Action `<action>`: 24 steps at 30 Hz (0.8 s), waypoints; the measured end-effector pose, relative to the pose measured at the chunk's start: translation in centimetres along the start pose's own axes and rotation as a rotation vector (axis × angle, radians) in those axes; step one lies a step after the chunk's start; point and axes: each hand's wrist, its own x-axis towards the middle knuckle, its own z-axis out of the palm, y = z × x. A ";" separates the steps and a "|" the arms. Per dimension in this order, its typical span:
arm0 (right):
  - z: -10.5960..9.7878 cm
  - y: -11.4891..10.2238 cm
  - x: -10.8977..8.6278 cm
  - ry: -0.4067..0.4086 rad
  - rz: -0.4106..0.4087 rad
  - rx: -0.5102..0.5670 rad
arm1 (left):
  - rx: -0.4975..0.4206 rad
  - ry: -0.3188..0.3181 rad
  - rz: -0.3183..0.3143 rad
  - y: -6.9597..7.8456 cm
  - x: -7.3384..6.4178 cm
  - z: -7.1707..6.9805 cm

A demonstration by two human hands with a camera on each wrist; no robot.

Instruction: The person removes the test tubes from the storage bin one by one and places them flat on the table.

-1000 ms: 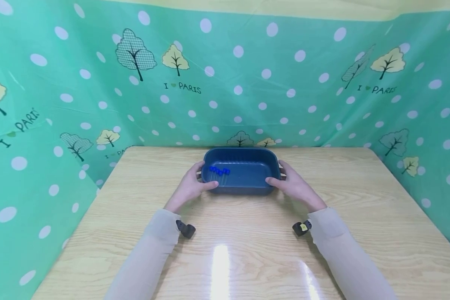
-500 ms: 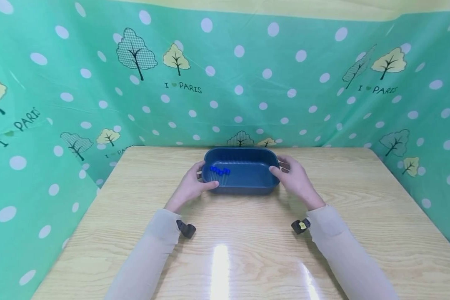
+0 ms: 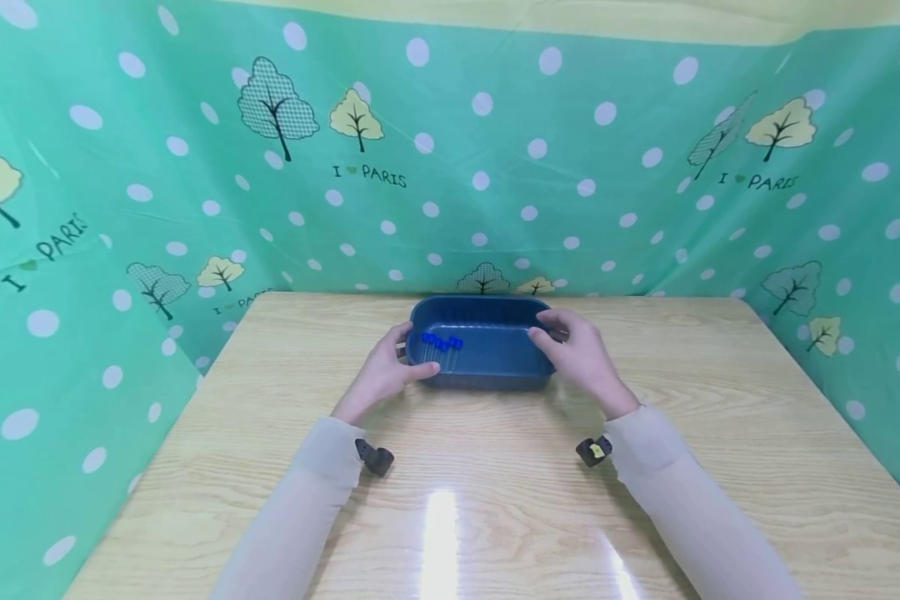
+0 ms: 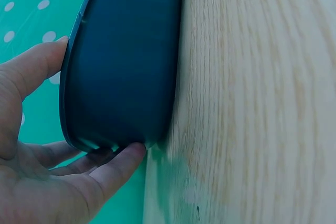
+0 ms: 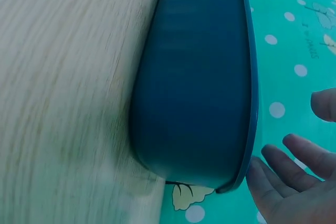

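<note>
A dark blue rectangular plastic basin (image 3: pixel 487 382) stands on the table near its back edge. Several thin clear tubes with blue caps (image 3: pixel 443 344) lie side by side in its left end; their exact kind is too small to tell. My left hand (image 3: pixel 381 371) holds the left end, thumb on the front rim and fingers against the outer side wall, as the left wrist view also shows. Over the basin's right end is my right hand (image 3: pixel 581 354), thumb and fingers apart with nothing between them. In the right wrist view its fingertips (image 5: pixel 255 169) are close to the rim.
The light wood table (image 3: pixel 487 467) reaches forward to a green dotted curtain (image 3: pixel 450 225) that hangs behind and at both sides. A small black camera (image 3: pixel 375 458) sits at the left wrist, another camera (image 3: pixel 594 451) at the right.
My right hand has let go of the basin's right end and moved up and inward over the rim. The left hand and the basin have stayed in place.
</note>
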 end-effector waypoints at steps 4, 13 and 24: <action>0.4 -0.4 0.2 -0.007 -0.027 0.011 | -0.002 -0.003 -0.003 0.0 0.0 0.0; 1.4 -1.4 1.1 -0.067 0.008 -0.023 | 0.001 -0.007 -0.014 0.0 0.1 0.0; 2.4 -2.2 1.8 -0.147 0.021 -0.058 | -0.003 -0.008 -0.008 0.1 0.0 0.0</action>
